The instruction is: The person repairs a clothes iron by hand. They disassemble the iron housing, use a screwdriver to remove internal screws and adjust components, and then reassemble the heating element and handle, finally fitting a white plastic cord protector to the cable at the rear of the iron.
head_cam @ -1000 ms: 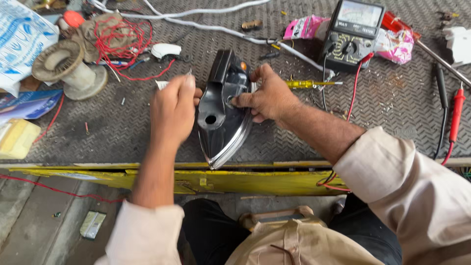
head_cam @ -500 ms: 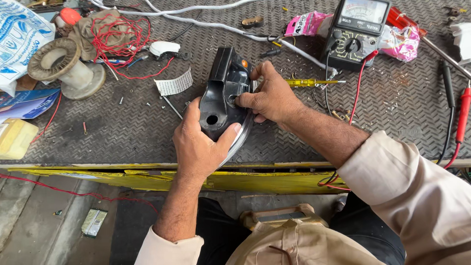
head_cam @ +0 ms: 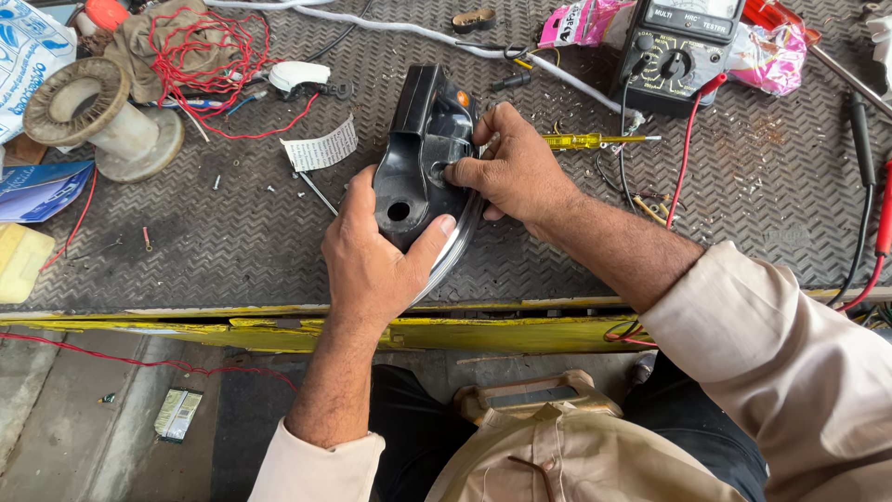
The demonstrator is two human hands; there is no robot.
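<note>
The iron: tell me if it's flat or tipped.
Tipped: the iron rests on its side, soleplate edge showing, left hand and right hand gripping it.

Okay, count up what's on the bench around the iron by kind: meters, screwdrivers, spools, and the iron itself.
Clothes iron, black, held by the left hand and the right hand: 1
Multimeter, black: 1
Screwdriver, yellow handle: 1
Empty spool, pale: 1
Total: 4
</note>
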